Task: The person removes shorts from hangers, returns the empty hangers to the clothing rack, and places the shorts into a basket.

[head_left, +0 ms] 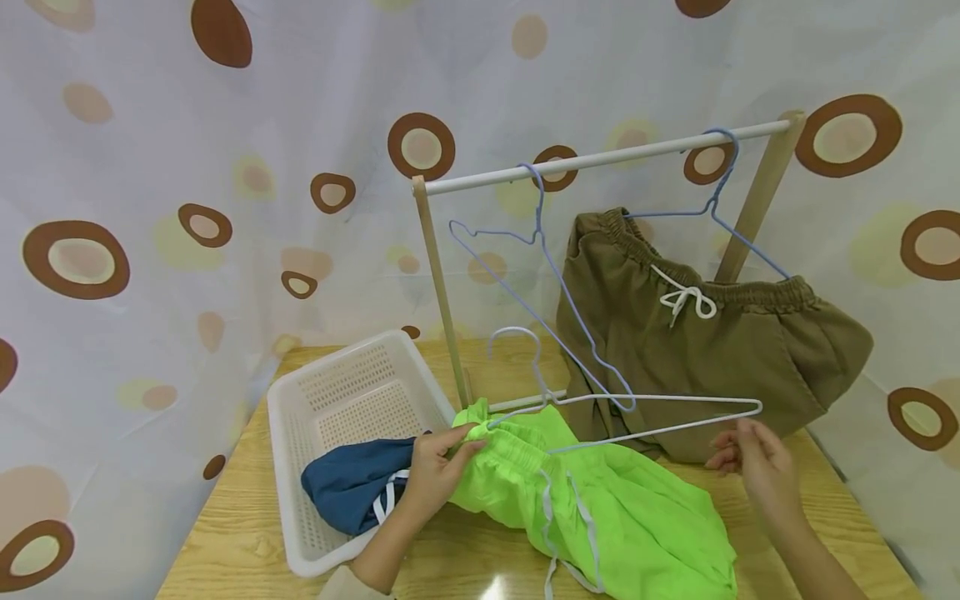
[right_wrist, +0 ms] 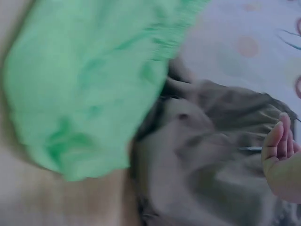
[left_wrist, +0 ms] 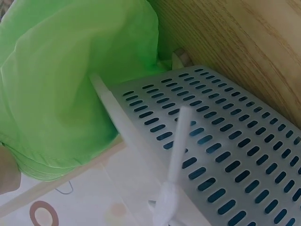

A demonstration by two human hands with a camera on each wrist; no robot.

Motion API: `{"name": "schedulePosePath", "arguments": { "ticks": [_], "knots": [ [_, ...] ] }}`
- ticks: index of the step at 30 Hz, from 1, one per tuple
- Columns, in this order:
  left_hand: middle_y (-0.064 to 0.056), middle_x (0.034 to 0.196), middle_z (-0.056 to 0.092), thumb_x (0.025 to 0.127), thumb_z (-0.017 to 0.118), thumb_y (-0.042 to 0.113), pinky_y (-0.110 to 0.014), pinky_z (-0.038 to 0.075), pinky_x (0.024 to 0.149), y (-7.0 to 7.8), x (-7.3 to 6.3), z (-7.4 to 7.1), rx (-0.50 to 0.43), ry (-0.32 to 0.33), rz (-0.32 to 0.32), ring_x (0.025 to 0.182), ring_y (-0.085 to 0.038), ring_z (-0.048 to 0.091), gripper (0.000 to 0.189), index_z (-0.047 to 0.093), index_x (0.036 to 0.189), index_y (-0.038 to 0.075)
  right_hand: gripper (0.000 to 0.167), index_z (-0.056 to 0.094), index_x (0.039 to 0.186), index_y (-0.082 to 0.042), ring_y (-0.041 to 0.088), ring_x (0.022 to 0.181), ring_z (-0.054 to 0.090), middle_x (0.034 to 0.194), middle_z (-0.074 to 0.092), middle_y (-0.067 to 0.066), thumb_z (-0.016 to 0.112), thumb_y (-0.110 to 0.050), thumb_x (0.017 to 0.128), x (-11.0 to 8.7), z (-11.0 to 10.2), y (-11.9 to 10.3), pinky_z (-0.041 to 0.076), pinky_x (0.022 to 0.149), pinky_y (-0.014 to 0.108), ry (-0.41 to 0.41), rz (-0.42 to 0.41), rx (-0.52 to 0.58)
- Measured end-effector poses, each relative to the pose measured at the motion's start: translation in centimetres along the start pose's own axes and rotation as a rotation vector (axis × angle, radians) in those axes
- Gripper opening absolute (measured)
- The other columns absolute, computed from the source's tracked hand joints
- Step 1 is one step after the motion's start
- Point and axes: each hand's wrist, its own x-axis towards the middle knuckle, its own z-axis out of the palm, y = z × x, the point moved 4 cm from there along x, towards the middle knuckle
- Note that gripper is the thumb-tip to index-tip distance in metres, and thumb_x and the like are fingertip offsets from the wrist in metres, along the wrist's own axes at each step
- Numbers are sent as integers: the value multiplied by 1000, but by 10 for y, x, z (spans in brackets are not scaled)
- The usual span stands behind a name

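Note:
My left hand (head_left: 438, 471) pinches the elastic waistband of the lime-green drawstring shorts (head_left: 637, 521) at its left corner. One end of a white hanger (head_left: 690, 398) sits inside the waistband there, its hook pointing up. The hanger's other end sticks out to the right, outside the shorts. My right hand (head_left: 765, 475) is just below that free end, fingertips right at the wire and fingers loosely bent. In the left wrist view the green cloth (left_wrist: 70, 84) bulges beside the basket. The right wrist view has the right fingers (right_wrist: 271, 148) beside the hanger's tip.
Brown shorts (head_left: 690, 358) hang from a blue hanger (head_left: 671, 214) on the rack's white rail (head_left: 600, 158). A bare blue hanger (head_left: 538, 204) hangs left of them. At left stands a white basket (head_left: 281, 467) with a dark-blue garment (head_left: 352, 483), on the wooden table (head_left: 225, 550).

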Motion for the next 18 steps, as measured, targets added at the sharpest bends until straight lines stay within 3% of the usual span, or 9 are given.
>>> {"name": "schedulePosePath", "arguments": {
  "ticks": [3,6,9,13,18],
  "knots": [
    [-10,50,55,76,66,-9,-10,27,39,0,0,2,3,-7,25,41,3,21,17,68,93,-13,44,57,113,-2,16,68,64,90,64,5,17,-19,103,7,-7,-21,52,56,22,-156,-57,385],
    [-8,49,54,75,66,-10,-10,29,40,3,2,3,19,-15,41,42,3,25,18,68,93,-11,57,48,127,2,20,78,64,104,61,10,2,-20,102,9,-10,-37,53,62,25,-334,-75,538],
    [-11,56,60,75,67,-9,-10,31,42,5,3,4,38,-31,49,43,2,29,18,69,93,-10,52,46,129,2,15,81,63,105,58,8,3,-12,102,5,-10,-50,51,62,24,-373,-128,377],
    [-15,70,69,75,68,-7,-10,38,45,6,5,6,76,-56,62,45,-3,40,18,70,93,-8,37,54,117,2,8,70,58,92,57,2,22,5,99,-3,-8,-59,44,51,24,-277,-209,83],
    [-17,82,72,76,68,-5,-14,51,58,7,8,8,115,-87,68,60,-15,64,19,70,94,-7,33,62,102,-1,8,60,50,80,60,-3,36,17,92,-11,-7,-61,34,44,26,-196,-265,5]
  ]
}}
